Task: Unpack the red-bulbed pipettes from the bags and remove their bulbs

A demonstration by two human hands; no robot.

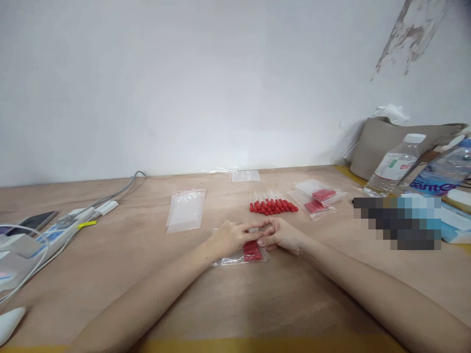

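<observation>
Nearest, both hands are meeting over a clear plastic bag [225, 261], which is lying on the table [235, 304]. The left hand [231, 239] is stretching its fingers toward the right hand [281, 236], whose thumb and fingers are curling at the bag's right end; whether either is pinching the plastic, I cannot tell. Working well is likely calling for light fingertips and a flat bag. The bag is looking thin, shiny and creased, its red tips [252, 251] bunching at the right. Beyond, loose red-tipped sticks [272, 206] are lying piled, flat bags [186, 211] sitting to the left, filled bags [319, 201] overlapping to the right.
</observation>
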